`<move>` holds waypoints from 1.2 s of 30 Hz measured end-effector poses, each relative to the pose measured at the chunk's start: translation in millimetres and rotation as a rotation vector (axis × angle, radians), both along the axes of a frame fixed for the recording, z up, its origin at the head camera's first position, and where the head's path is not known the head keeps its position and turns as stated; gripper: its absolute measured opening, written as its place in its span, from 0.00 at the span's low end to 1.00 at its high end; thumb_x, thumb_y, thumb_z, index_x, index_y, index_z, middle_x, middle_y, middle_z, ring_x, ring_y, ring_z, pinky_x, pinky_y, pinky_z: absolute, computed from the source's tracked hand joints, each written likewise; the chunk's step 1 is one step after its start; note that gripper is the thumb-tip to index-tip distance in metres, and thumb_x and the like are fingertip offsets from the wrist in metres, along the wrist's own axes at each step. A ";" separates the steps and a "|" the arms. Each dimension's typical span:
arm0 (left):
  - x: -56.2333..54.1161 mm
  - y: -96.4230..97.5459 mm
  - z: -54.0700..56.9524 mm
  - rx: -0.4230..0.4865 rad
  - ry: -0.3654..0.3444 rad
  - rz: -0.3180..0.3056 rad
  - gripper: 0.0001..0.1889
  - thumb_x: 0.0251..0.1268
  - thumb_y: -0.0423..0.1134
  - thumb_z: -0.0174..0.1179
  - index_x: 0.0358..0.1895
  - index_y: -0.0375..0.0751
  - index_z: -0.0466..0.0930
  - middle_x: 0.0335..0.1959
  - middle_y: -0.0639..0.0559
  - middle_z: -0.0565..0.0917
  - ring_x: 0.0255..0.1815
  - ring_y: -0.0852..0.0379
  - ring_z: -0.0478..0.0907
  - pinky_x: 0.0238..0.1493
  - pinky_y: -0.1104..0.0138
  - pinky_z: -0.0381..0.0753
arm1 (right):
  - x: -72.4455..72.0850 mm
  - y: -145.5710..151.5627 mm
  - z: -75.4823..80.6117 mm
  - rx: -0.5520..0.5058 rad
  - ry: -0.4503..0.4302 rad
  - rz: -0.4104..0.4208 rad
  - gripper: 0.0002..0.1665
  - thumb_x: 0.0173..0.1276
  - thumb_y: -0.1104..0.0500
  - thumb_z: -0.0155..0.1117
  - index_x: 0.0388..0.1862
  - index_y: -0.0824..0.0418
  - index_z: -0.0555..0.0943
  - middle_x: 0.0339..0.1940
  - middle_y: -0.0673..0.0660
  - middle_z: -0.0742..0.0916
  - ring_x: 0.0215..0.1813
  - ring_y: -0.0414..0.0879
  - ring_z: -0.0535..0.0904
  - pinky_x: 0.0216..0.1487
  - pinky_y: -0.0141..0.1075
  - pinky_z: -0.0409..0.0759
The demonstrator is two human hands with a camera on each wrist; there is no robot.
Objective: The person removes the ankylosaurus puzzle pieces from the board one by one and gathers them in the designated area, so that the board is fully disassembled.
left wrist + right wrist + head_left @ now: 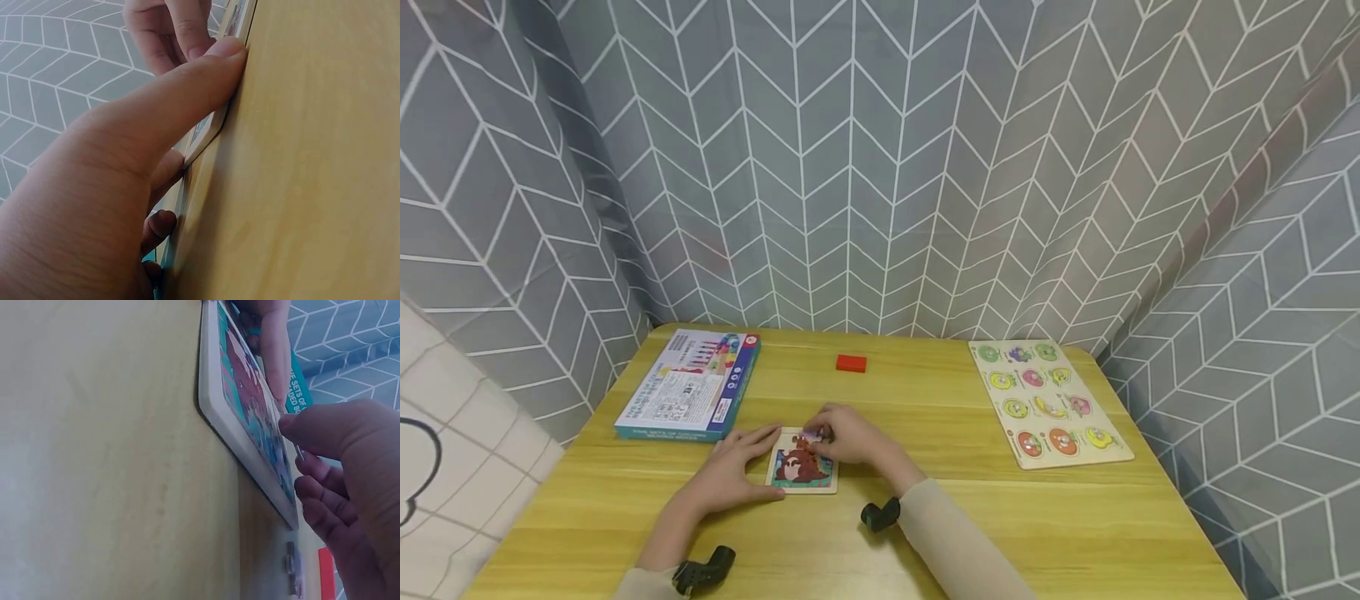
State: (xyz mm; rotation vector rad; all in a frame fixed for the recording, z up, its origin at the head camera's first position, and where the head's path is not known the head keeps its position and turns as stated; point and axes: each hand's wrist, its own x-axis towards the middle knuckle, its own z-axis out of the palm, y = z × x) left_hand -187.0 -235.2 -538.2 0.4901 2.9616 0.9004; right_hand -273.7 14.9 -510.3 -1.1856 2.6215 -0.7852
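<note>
A small square jigsaw puzzle (pixel 801 473) with a brown animal picture lies in a pale wooden tray on the table. My left hand (pixel 730 471) holds its left side, thumb at the near corner and forefinger at the far one; in the left wrist view the thumb (pixel 200 75) rests along the tray's edge. Over the far part of the picture, my right hand (pixel 847 435) pinches a small puzzle piece (pixel 299 453) between thumb and fingertips. Its fingers partly cover the piece and the puzzle's far right corner.
Left of the puzzle lies a blue-and-white box (pixel 688 387). A red block (pixel 851 363) sits farther back. To the right lies a wooden board (pixel 1052 404) with fruit pictures. A small flat piece (pixel 294 569) lies beyond the tray in the right wrist view. Patterned curtains (pixel 880 167) hang behind the table.
</note>
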 end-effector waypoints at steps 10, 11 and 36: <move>-2.0 0.1 -1.7 -0.006 0.008 -0.006 0.56 0.48 0.69 0.78 0.81 0.46 0.70 0.80 0.46 0.71 0.63 0.48 0.68 0.62 0.42 0.70 | 5.8 5.2 15.3 -0.034 0.029 -0.075 0.17 0.75 0.57 0.72 0.59 0.61 0.89 0.54 0.55 0.87 0.47 0.40 0.82 0.48 0.27 0.81; -2.1 0.2 -2.2 -0.006 0.006 -0.006 0.56 0.48 0.69 0.78 0.81 0.45 0.70 0.80 0.46 0.71 0.63 0.48 0.68 0.62 0.42 0.70 | 6.4 7.5 18.3 -0.041 0.025 -0.088 0.17 0.75 0.57 0.72 0.59 0.61 0.89 0.54 0.55 0.87 0.47 0.41 0.81 0.47 0.27 0.81; -1.2 -0.5 -4.6 -0.018 0.004 -0.009 0.58 0.49 0.71 0.77 0.81 0.46 0.68 0.82 0.47 0.69 0.66 0.46 0.67 0.64 0.40 0.69 | 13.4 120.6 16.3 -0.228 0.048 -0.365 0.14 0.72 0.64 0.72 0.55 0.63 0.89 0.49 0.55 0.87 0.42 0.45 0.76 0.42 0.34 0.76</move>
